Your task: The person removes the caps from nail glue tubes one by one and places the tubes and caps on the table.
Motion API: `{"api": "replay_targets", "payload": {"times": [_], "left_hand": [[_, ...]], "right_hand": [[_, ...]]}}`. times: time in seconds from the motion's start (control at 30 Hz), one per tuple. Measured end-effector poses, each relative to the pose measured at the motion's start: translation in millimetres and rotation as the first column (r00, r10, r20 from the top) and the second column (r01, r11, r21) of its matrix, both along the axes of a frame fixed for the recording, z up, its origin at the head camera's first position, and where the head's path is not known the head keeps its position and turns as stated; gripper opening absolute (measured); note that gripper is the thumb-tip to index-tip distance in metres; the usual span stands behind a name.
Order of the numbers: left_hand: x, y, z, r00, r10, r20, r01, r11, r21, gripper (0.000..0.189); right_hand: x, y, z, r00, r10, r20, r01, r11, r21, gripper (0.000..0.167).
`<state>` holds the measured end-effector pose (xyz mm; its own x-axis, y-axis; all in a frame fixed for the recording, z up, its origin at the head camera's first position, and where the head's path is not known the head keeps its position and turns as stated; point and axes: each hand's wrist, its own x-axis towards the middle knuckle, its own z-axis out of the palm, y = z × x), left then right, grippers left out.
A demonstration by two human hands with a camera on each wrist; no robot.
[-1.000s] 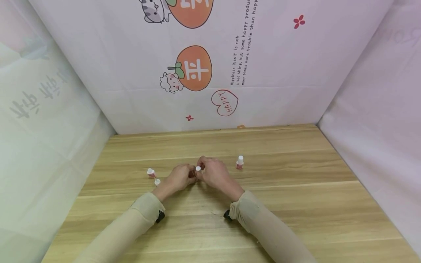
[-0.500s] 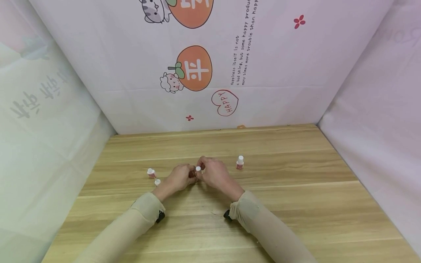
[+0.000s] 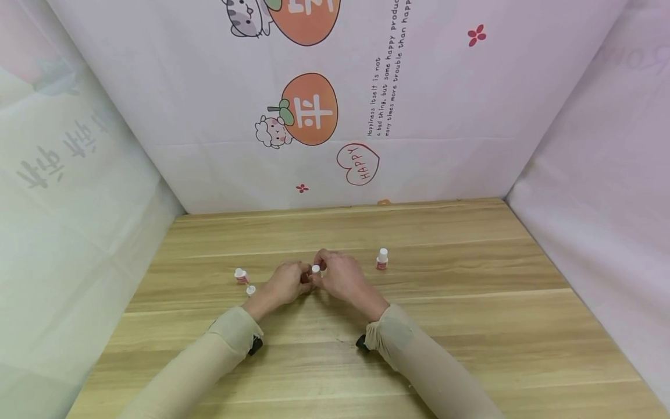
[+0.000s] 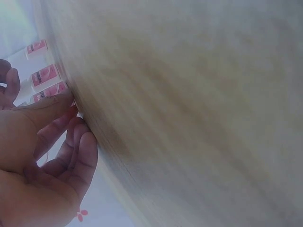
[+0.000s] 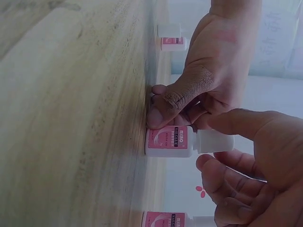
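Bottle (image 5: 166, 142) of nail glue stands upright on the table (image 3: 324, 372), right between my two hands, with its white cap (image 5: 215, 141) on. My right hand (image 3: 340, 276) has its fingers bent round that cap with hardly any gap, so I take it that the cap is pinched. My left hand (image 3: 285, 283) is curled low down, thumb (image 5: 156, 118) against the side of the bottle near its base; whether those fingers truly grip it or only brace it I cannot tell, as the far side is hidden. I'd judge the step in hand to be working at the cap or squaring the bottle up, and the next move to call for a steady base under a light twist, or a gentle let-go that doesn't tip it. Both hands angle inward, the beige sleeves (image 3: 193, 364) reaching forward from either side. Further out, another bottle (image 3: 381, 263) stands upright near my right hand, and one more (image 3: 241, 277) sits to the left, a white piece (image 3: 250, 290) beside it, partly hidden by my left arm.
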<state>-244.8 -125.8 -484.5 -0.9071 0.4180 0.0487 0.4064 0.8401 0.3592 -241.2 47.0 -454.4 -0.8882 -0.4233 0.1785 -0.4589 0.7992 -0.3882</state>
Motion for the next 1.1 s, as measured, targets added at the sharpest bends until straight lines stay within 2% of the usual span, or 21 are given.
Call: {"api": "replay_targets", "payload": {"times": [0.2, 0.4, 0.6, 0.87, 1.1], "left_hand": [[-0.4, 0.3, -1.2, 1.0, -0.006, -0.013, 0.006, 1.0, 0.003, 0.014], [-0.2, 0.7, 0.5, 1.0, 0.002, 0.007, -0.002, 1.0, 0.013, 0.016], [-0.5, 0.4, 0.5, 1.0, 0.005, 0.013, -0.005, 1.0, 0.007, 0.016], [-1.9, -0.3, 0.3, 1.0, -0.01, -0.007, 0.01, 1.0, 0.016, 0.013], [-1.3, -0.8, -1.2, 1.0, -0.013, -0.004, 0.013, 1.0, 0.005, 0.012]], "right_hand": [[-0.1, -0.3, -0.5, 1.0, -0.001, -0.008, 0.001, 1.0, -0.008, 0.02], [-0.2, -0.4, -1.1, 0.999, 0.017, -0.038, -0.017, 1.0, 0.001, 0.023], [-0.6, -0.2, -1.8, 1.0, 0.007, -0.021, -0.007, 1.0, -0.023, 0.024], [-0.8, -1.1, 0.3, 1.0, 0.014, -0.026, -0.016, 0.999, -0.044, 0.019], [-0.3, -1.0, 0.0, 1.0, 0.017, -0.014, -0.017, 0.999, -0.028, 0.024]]}}
